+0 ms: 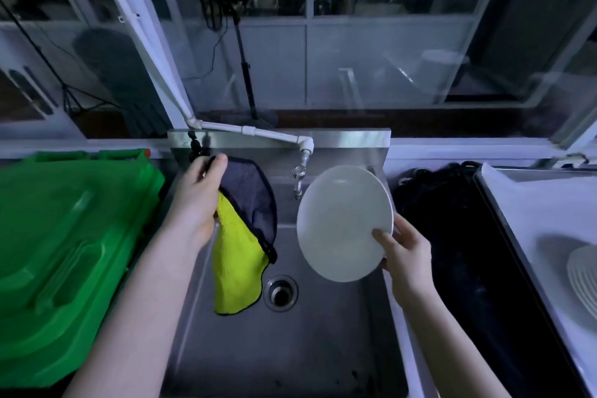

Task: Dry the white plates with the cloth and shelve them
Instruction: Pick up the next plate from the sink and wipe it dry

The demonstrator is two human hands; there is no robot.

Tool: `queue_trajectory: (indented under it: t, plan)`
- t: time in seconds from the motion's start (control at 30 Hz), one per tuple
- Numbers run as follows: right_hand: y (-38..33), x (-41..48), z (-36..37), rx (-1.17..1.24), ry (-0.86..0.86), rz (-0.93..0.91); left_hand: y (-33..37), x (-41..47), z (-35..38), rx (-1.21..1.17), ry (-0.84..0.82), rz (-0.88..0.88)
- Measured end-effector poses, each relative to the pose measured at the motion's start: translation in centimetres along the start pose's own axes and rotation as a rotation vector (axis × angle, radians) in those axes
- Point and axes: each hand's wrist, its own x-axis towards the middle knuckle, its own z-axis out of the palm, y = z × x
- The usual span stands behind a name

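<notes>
1. The left grip point(197, 200), a bare hand, is clenched on a yellow-and-grey cloth point(245, 229). It bunches the cloth's upper left part, with the thumb laid over the grey top edge, above the far left of the steel sink point(290, 349).
2. The cloth hangs loose from that grip. Its grey side is folded over toward the right and its yellow side trails down. Its lower hem ends just left of the drain point(280, 292).
3. The right grip point(405, 249), also a bare hand, grasps a white plate point(342, 223) at its near right rim, thumb on the face and fingers behind. The plate is tilted with its face toward the camera, over the right half of the sink.
4. The plate's far left rim lies near the tap point(298, 178), with a narrow gap showing between them. Its right rim crosses the line of the sink's right wall.
5. Cloth and plate are apart. The tap and the drain both show in the strip of basin between them.
6. A green bin lid point(64, 252) lies close against the sink's left edge, and the left forearm crosses above that edge.
7. Right of the sink lies a dark strip holding a black mass I cannot identify. Beyond it is a white-topped desk point(533, 203) with a stack of white plates point(584, 278), cut off by the right border.
8. A white pipe point(258, 132) runs along the sink's far rim to the tap, with glass panes behind it.
</notes>
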Motion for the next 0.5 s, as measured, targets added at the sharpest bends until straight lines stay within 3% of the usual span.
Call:
queue_trajectory:
  t: [0.13,0.27,0.37,0.5]
  plan:
    - [-0.8,0.1,0.3,0.037,-0.058,-0.028,1.9,-2.8,2.5,-0.115,-0.207,0.017]
    - [-1.2,-0.2,1.8,0.098,-0.139,-0.02,1.9,-6.4,6.1,-0.063,-0.517,0.05]
    - [-1.5,-0.5,2.3,0.127,-0.169,-0.027,1.0,-7.5,7.5,-0.05,-0.593,0.045]
    - [-1.7,-0.8,2.2,0.166,-0.182,0.022,-0.4,-6.9,8.1,-0.246,-0.664,-0.006]
